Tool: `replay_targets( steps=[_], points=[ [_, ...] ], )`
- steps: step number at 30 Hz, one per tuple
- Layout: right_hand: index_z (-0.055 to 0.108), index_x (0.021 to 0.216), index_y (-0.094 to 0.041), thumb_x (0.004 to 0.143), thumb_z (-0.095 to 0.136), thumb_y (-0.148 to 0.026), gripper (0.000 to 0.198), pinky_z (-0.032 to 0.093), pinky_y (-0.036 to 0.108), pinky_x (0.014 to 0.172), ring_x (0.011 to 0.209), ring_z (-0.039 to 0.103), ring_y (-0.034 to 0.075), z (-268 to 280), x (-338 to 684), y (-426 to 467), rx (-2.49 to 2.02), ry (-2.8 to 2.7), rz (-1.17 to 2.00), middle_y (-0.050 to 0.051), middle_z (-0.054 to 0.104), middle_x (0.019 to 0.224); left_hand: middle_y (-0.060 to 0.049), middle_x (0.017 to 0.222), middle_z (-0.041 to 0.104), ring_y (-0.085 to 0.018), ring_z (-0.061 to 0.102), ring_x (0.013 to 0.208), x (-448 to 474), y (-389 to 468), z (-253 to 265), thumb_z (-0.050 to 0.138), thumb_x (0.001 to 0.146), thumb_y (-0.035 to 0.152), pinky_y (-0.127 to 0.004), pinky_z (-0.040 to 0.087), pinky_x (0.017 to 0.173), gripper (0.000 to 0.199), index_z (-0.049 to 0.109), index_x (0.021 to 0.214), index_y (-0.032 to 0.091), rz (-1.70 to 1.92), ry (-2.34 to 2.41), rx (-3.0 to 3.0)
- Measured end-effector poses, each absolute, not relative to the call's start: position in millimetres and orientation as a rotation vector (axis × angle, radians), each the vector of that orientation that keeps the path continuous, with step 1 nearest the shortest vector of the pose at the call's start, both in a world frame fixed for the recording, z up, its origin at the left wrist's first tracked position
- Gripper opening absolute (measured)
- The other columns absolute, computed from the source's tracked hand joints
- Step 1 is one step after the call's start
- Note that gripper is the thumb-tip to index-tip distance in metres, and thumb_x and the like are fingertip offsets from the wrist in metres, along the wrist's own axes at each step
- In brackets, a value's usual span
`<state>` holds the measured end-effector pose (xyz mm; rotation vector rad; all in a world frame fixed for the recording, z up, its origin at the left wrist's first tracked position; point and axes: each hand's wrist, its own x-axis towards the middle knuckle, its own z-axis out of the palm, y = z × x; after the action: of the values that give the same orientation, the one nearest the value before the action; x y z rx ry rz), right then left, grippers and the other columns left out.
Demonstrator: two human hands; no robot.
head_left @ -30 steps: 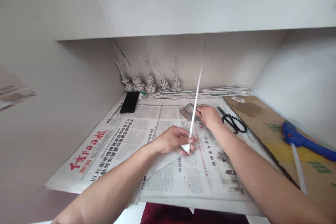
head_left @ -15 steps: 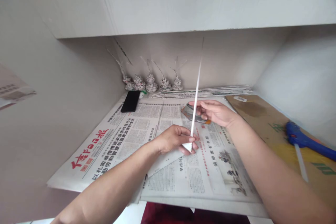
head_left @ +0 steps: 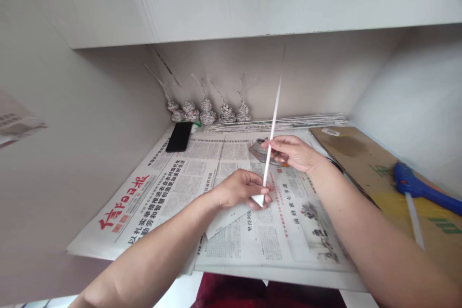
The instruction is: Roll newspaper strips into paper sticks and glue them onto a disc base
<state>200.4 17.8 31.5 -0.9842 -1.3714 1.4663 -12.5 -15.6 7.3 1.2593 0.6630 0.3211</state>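
- Gripping one white paper roll (head_left: 274,125), mid-frame, near its wide lower end with the left hand (head_left: 241,188), fingers closed round it.
- Pinching the same roll higher up, thumb against fingertips, with the right hand (head_left: 296,152), right of centre.
- Seeing one paper strip (head_left: 225,221) below the left hand; unable to tell whether attached to the roll.
- Finding one grey-and-orange item (head_left: 257,153) behind the right fingertips, partly hidden.
- Counting five woven gourd shapes (head_left: 208,114), upper left of centre, and one black phone (head_left: 179,137) just below.
- Noting one blue glue gun (head_left: 413,184) on one cardboard piece (head_left: 348,154), far right.
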Motion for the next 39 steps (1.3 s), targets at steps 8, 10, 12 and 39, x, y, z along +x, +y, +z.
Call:
replay_targets(
  steps=[8, 10, 12, 39],
  points=[
    [0.074, 0.09, -0.017, 0.076, 0.072, -0.038, 0.026, 0.028, 0.021, 0.041, 0.053, 0.047, 0.008, 30.7, 203.7, 18.8, -0.94, -1.322, 1.485, 0.002, 0.061, 0.068, -0.009, 0.083, 0.068, -0.016, 0.066, 0.073, -13.4, -13.8, 6.2, 0.072, 0.074, 0.036, -0.028, 0.053, 0.062, 0.033, 0.067, 0.097, 0.012, 0.329, 0.658, 1.267],
    [0.074, 0.087, -0.018, 0.074, 0.075, -0.036, 0.022, 0.031, 0.021, 0.043, 0.057, 0.05, 0.009, 29.3, 203.8, 19.6, -0.94, -1.295, 1.48, 0.003, 0.064, 0.074, -0.009, 0.084, 0.068, -0.016, 0.065, 0.073, -13.7, -13.5, 6.6, 0.072, 0.074, 0.036, -0.029, 0.054, 0.062, 0.034, 0.068, 0.097, 0.012, 0.323, 0.665, 1.27],
    [0.073, 0.077, -0.018, 0.07, 0.078, -0.033, 0.017, 0.035, 0.021, 0.045, 0.063, 0.054, 0.011, 27.7, 203.5, 20.7, -0.947, -1.231, 1.437, 0.004, 0.066, 0.078, -0.009, 0.085, 0.069, -0.016, 0.065, 0.073, -14.0, -13.0, 6.6, 0.072, 0.073, 0.036, -0.03, 0.054, 0.062, 0.034, 0.068, 0.097, 0.013, 0.318, 0.668, 1.277],
    [0.073, 0.082, -0.017, 0.068, 0.079, -0.037, 0.025, 0.041, 0.023, 0.051, 0.079, 0.062, 0.018, 29.2, 202.4, 20.4, -0.981, -1.233, 1.438, 0.008, 0.07, 0.088, -0.01, 0.088, 0.068, -0.017, 0.065, 0.073, -18.5, -9.8, 7.1, 0.073, 0.073, 0.037, -0.03, 0.054, 0.06, 0.036, 0.067, 0.1, 0.013, 0.275, 0.672, 1.304]
  ],
)
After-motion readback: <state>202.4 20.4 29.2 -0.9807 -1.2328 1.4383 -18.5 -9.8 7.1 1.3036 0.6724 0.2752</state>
